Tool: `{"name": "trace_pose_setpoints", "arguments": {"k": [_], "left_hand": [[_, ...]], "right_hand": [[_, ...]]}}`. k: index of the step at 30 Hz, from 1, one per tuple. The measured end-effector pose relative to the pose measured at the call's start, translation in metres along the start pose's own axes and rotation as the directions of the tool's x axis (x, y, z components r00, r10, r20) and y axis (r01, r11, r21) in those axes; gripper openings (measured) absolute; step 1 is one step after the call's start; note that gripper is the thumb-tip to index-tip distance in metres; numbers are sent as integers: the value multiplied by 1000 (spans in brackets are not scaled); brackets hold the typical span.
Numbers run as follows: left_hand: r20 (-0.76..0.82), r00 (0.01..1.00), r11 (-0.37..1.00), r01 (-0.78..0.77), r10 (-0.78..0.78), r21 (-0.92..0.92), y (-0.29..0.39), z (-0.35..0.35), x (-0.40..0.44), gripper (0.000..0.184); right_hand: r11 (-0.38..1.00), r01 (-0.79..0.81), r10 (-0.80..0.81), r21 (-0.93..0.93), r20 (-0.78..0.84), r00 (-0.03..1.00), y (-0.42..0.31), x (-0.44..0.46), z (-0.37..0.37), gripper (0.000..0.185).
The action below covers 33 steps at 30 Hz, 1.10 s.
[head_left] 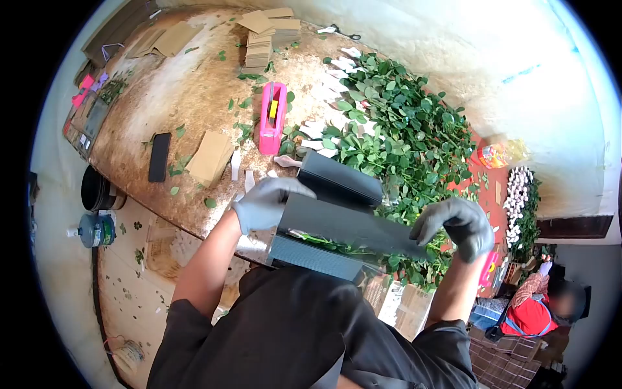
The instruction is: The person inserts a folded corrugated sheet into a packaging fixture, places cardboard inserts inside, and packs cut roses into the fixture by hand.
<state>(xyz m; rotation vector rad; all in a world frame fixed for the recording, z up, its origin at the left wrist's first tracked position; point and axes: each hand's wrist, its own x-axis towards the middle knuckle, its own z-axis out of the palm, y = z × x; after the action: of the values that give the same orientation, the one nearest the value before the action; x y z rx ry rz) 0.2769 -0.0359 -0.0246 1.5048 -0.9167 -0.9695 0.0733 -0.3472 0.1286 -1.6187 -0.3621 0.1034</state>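
A flat black sheet (353,223) lies crosswise in front of my chest, over a dark open-topped holder (317,257) with green stems and leaves showing inside. My left hand (267,202), in a grey glove, grips the sheet's left end with bent fingers. At the right end, my gloved right hand (457,225) pinches the edge with curled fingers. Just beyond the sheet sits a dark block-like piece (340,178). Leafy stems (411,142) are heaped to the right of it, with white wrapped heads (334,84) along their left side.
On the table (194,97) are a pink tape dispenser (273,120), a phone (159,157), cardboard pieces (210,159) and a cardboard stack (259,48). Scissors (350,35) lie by the wall. A person in red (528,316) works at the right. A water bottle (97,230) stands lower left.
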Motion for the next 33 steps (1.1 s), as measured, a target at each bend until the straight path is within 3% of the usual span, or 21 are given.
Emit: {"name": "trace_pose_setpoints", "arguments": {"k": [1, 2, 3, 5, 7, 9, 11, 13, 14, 15, 17, 19, 21, 23, 25, 27, 28, 29, 31, 33], "left_hand": [[66, 997, 993, -44, 36, 113, -2, 2, -7, 25], [132, 991, 978, 0, -28, 208, 0, 6, -14, 29], [179, 982, 928, -119, 57, 352, -14, 10, -22, 38], [284, 959, 824, -157, -5, 544, -24, 20, -36, 46], [302, 951, 780, -134, -73, 611, 0, 26, -40, 50], [288, 907, 685, 2, -308, 728, 23, 25, -38, 50], [293, 924, 699, -42, -245, 714, 3, 14, -47, 47], [246, 942, 757, 12, -227, 653, 1, -1, -52, 43], [180, 979, 805, -30, -96, 593, -5, -8, -53, 36], [188, 977, 806, -33, -98, 591, -3, -11, -50, 36], [165, 976, 933, 79, -145, 351, 7, -12, -43, 37], [222, 968, 914, 15, -114, 406, 10, 12, -33, 35], [331, 941, 550, -242, -69, 799, -15, 62, -30, 29], [232, 973, 239, -226, 0, 944, -45, 100, -25, 26], [223, 973, 308, -194, -62, 931, -34, 94, -28, 28], [287, 958, 430, -259, 1, 865, -38, 82, -29, 34], [347, 937, 580, -270, -23, 768, -26, 65, -26, 38], [379, 924, 776, -207, -45, 596, -25, 45, -22, 40], [304, 929, 868, 34, -210, 495, -14, 7, -11, 38], [23, 984, 560, 83, -179, 824, -40, -7, -4, 34]], "right_hand": [[997, 10, -12, 79, 25, 1000, 10, 3, 0, 59], [958, -124, 140, 260, -43, 989, 24, 6, 3, 55], [868, -235, 298, 438, -79, 951, 40, 12, 7, 50], [803, -571, 584, 172, -33, 811, 82, 45, 26, 36], [747, -555, 598, -366, 4, 802, 165, 54, 65, 43], [530, -427, 674, -733, 59, 736, 180, 70, 101, 51], [521, -405, 645, -751, 36, 763, 205, 67, 112, 54], [513, -385, 614, -767, 14, 790, 211, 70, 118, 56], [473, -381, 627, -795, 0, 779, 212, 70, 120, 54], [431, -379, 641, -819, -17, 767, 207, 71, 123, 52], [409, -383, 654, -828, -26, 756, 198, 76, 126, 51], [389, -386, 664, -836, -36, 747, 200, 78, 129, 50], [304, -367, 679, -879, -70, 731, 214, 75, 131, 44], [314, -371, 697, -874, -53, 715, 219, 73, 129, 34], [305, -375, 683, -876, -73, 727, 208, 71, 132, 34], [315, -393, 670, -864, -91, 737, 217, 64, 135, 36], [317, -414, 657, -854, -117, 745, 217, 65, 135, 37], [317, -409, 658, -855, -113, 745, 215, 65, 134, 37], [315, -447, 688, -837, -124, 715, 201, 70, 135, 41], [304, -433, 670, -849, -133, 730, 209, 64, 135, 46]]}}
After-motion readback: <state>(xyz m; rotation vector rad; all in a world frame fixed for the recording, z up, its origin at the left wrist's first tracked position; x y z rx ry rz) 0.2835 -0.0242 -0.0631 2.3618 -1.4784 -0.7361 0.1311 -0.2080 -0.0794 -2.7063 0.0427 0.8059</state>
